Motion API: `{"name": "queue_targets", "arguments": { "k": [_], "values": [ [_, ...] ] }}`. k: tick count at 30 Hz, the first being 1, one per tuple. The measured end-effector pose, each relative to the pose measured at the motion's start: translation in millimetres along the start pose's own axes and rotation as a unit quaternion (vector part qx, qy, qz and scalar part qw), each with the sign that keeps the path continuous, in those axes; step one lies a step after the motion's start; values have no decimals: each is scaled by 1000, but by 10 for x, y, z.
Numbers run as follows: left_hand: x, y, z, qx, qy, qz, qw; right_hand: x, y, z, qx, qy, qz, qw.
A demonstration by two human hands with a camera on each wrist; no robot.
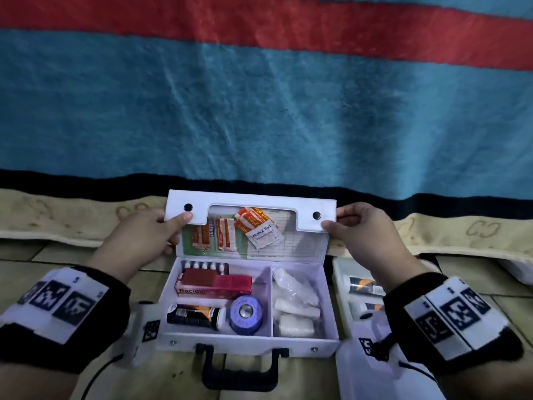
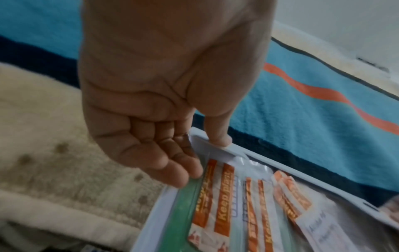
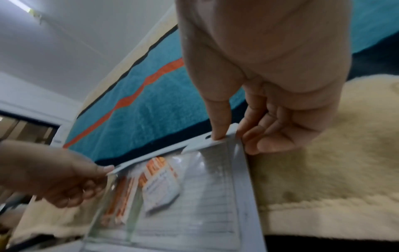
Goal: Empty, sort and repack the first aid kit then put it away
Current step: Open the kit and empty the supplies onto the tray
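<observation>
The white first aid kit [image 1: 248, 343] lies open on the floor in the head view, its lid [image 1: 251, 199] upright against the bed. My left hand [image 1: 178, 223] [image 2: 200, 153] pinches the lid's top flap at its left end. My right hand [image 1: 334, 220] [image 3: 237, 139] pinches the right end. Orange plasters [image 1: 222, 235] [image 2: 224, 187] and an alcohol pad [image 1: 264, 233] [image 3: 162, 187] sit in the lid's clear pocket. The left compartment holds a red Bacidin box [image 1: 213, 284], a blister strip [image 1: 204, 267], a dark bottle [image 1: 193, 313] and a blue tape roll [image 1: 245, 313]. White gauze rolls [image 1: 294, 307] fill the right compartment.
A clear plastic box [image 1: 340, 272] with small bottles [image 1: 364, 285] stands just right of the kit. The kit's black handle [image 1: 239, 373] points toward me. Behind the lid hangs a cream blanket edge [image 1: 72, 220] and a blue and red striped blanket [image 1: 259, 111]. The floor is tiled.
</observation>
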State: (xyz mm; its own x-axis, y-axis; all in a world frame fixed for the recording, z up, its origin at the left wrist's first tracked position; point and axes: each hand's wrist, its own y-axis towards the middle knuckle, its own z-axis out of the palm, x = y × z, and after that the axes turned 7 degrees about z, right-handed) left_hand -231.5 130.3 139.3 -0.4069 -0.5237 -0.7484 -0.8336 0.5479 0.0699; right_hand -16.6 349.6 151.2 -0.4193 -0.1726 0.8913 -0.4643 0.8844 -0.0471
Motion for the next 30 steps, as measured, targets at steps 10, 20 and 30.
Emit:
{"name": "queue_targets", "arguments": {
  "k": [10, 20, 30],
  "values": [
    [-6, -33, -29, 85, -15, 0, 996, -74, 14, -45, -27, -167, -75, 983],
    [-200, -414, 0, 173, 53, 16, 983, -106, -167, -398, 4, -213, -70, 974],
    [-1018, -990, 639, 274, 133, 204, 931, -680, -784, -245, 125, -568, -111, 806]
  ]
}}
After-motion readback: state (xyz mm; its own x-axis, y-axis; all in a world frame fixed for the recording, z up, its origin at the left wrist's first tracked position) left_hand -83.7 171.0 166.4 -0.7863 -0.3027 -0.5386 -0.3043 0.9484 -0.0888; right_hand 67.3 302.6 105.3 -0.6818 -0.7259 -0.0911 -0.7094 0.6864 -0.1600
